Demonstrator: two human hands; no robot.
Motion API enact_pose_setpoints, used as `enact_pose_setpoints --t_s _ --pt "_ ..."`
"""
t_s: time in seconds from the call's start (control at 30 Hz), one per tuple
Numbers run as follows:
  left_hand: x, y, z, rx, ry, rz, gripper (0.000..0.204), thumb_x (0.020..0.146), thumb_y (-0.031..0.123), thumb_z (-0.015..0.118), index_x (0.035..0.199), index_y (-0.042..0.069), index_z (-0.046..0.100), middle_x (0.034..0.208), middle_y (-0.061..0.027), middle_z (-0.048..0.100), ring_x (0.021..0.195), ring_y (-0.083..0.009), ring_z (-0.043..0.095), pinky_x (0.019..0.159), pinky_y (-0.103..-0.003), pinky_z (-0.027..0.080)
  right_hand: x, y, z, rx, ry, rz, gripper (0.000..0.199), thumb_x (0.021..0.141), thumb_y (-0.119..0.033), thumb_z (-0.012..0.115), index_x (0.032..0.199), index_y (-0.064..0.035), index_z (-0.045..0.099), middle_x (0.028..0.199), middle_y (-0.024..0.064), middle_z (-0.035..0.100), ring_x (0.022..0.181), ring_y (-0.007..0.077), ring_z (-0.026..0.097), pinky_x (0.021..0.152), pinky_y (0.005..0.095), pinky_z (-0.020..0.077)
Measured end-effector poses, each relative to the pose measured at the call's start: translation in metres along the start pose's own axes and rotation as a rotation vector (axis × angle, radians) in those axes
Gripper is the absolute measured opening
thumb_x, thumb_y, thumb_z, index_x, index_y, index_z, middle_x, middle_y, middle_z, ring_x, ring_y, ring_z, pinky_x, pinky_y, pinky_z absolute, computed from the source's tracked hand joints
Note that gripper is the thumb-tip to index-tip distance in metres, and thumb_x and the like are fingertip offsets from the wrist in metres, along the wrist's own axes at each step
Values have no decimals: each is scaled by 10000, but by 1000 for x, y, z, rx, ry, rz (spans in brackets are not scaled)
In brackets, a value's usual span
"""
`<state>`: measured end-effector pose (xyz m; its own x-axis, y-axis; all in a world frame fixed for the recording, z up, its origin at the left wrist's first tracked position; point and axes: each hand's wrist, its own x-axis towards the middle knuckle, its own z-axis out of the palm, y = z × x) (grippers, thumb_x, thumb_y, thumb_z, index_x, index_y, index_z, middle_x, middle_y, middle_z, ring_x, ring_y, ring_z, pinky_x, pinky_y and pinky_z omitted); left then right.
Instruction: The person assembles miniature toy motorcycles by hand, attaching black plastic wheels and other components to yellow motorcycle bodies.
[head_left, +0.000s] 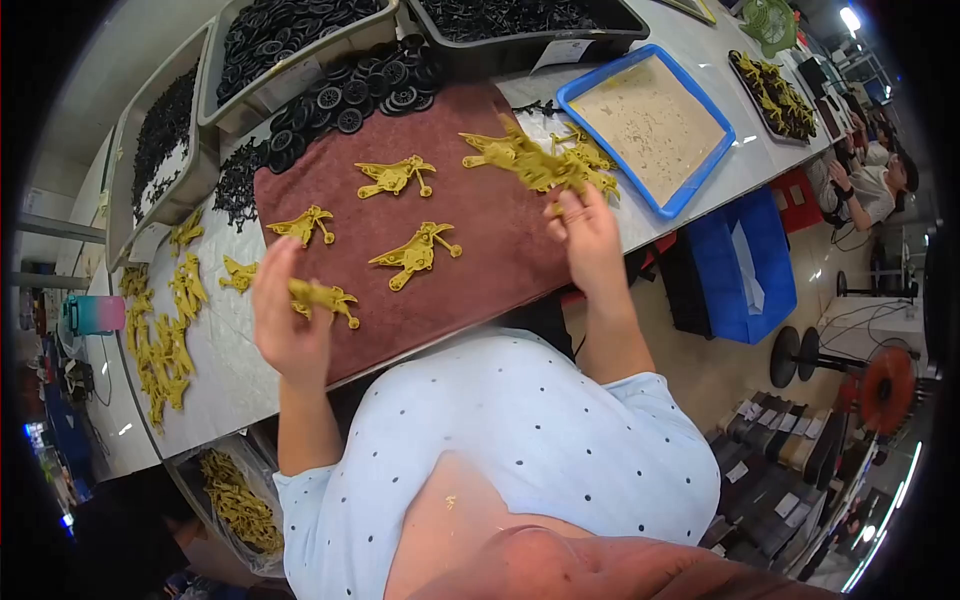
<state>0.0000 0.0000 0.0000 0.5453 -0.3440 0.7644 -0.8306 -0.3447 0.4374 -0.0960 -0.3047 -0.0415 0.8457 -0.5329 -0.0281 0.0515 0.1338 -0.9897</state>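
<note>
My left hand (285, 325) is at the left front of a reddish-brown cloth, its thumb and fingers closed around a yellow plastic toy bike frame (335, 298), which they partly hide. Farther right, my right hand (592, 245) pinches the near end of another yellow frame (548, 168). That piece is blurred and overlaps a heap of similar yellow frames at the cloth's right edge. Between my hands, separate frames lie flat on the cloth: one at the back (397, 177), one at the left (304, 225) and one in the middle (415, 256).
Black toy wheels (350, 95) are piled behind the cloth (490, 255), below bins of black parts. A blue-rimmed tray (715, 150) stands at right. More yellow frames (160, 350) lie on the white table at left. A bag of yellow pieces (240, 500) sits below the table edge.
</note>
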Motion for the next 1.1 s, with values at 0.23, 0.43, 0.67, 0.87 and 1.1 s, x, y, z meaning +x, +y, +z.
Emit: enact_pose_setpoints --t_s 0.23,0.43,0.67,0.87,1.1 --pt "-33 -99 -52 531 -93 -593 420 822 39 606 1242 27 590 1108 -156 627 1018 -310 602 877 -372 480 15 10 -32 116 -277 368 203 993 -159 482 975 16 582 739 24 526 547 55 389 490 186 325" --pt "-61 -143 -65 856 -192 -708 473 845 167 623 1297 51 548 1150 -172 602 1039 -354 569 897 -421 462 12 24 -23 -728 -14 45 273 981 -223 516 973 13 652 702 51 594 518 84 531 470 235 408" --pt "-60 -136 -59 1018 -312 -899 582 847 234 626 1381 79 454 1188 -182 578 1082 -372 543 902 -451 455 27 13 -24 -1057 135 -549 213 813 -151 702 1006 -62 688 943 128 588 930 294 572 810 372 470" --pt "-67 -149 -70 983 -358 -888 595 875 284 608 1405 89 423 1161 -195 576 1079 -382 543 899 -470 450 44 30 -27 -1201 94 -561 237 766 -139 734 994 -86 696 1001 116 565 979 294 551 845 371 460" --pt "-67 -154 -83 948 -291 -968 635 890 319 605 1446 131 364 1285 -180 525 1175 -357 508 935 -522 418 51 30 -35 -1125 181 -520 267 744 -134 751 998 -78 694 1001 101 569 967 294 543 821 381 457"
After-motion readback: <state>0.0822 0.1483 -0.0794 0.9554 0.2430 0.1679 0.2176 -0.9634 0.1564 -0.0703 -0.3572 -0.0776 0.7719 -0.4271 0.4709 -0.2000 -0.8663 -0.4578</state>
